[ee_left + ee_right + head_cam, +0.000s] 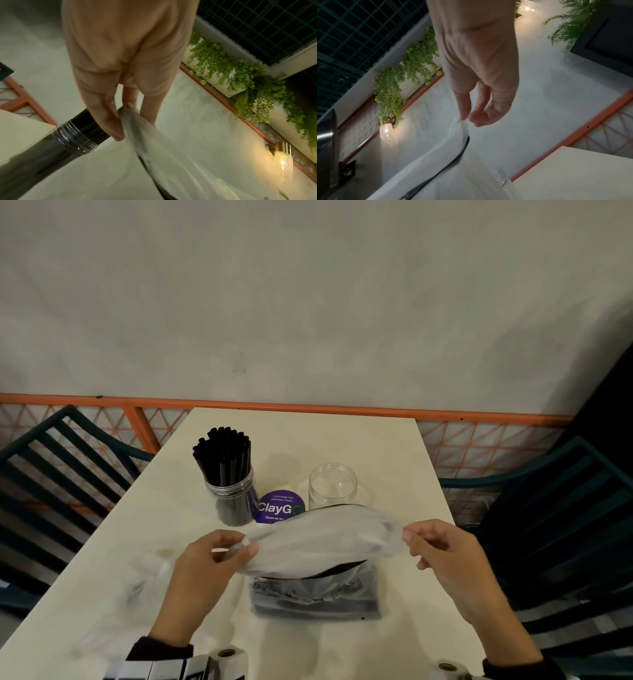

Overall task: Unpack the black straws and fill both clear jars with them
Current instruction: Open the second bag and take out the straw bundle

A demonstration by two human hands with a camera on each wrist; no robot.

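Note:
A clear plastic bag [318, 546] of black straws [315, 594] stands on the white table [394, 446], its mouth stretched wide between my hands. My left hand [239, 546] pinches the bag's left edge [127, 112], and my right hand [409, 539] pinches the right edge [459, 121]. Behind it to the left stands a clear jar [233, 501] packed with upright black straws [224, 453]. An empty clear jar [332, 487] stands behind the bag to the right. In the left wrist view the filled jar [72, 136] lies just beyond my fingers.
A round purple ClayGo sticker [279, 508] sits between the two jars. A crumpled empty plastic bag [147, 573] lies on the table left of my left hand. Dark slatted chairs [61, 474] flank the table on both sides. An orange rail [308, 405] runs along the wall behind.

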